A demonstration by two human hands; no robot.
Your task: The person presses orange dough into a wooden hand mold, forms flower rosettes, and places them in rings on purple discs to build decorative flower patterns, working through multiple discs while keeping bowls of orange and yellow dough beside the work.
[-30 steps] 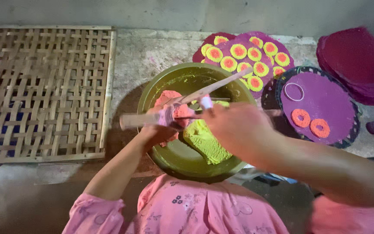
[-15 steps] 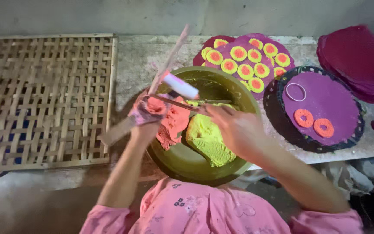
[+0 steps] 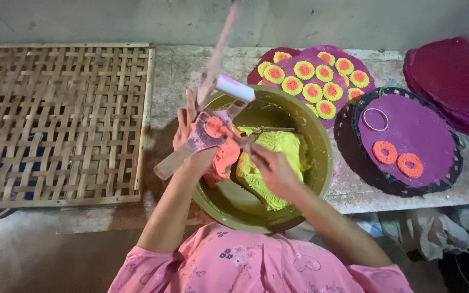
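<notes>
Left hand (image 3: 191,133) at frame centre, fingers spread, supports wooden press (image 3: 202,138); right hand (image 3: 272,168) grips thin stick (image 3: 242,142) over green bowl (image 3: 321,163).

Above the olive-green bowl (image 3: 310,135), a long thin stick (image 3: 221,49) is smeared by motion and its upper end runs off the top edge. Inside the bowl, the left hand (image 3: 194,127) and right hand (image 3: 272,171) hide part of the orange dough (image 3: 223,160), and whatever thin tool the right hand pinches is too blurred to identify. To the bowl's right, the stacked maroon trays (image 3: 451,76) are blurred and cut by the frame edge.
</notes>
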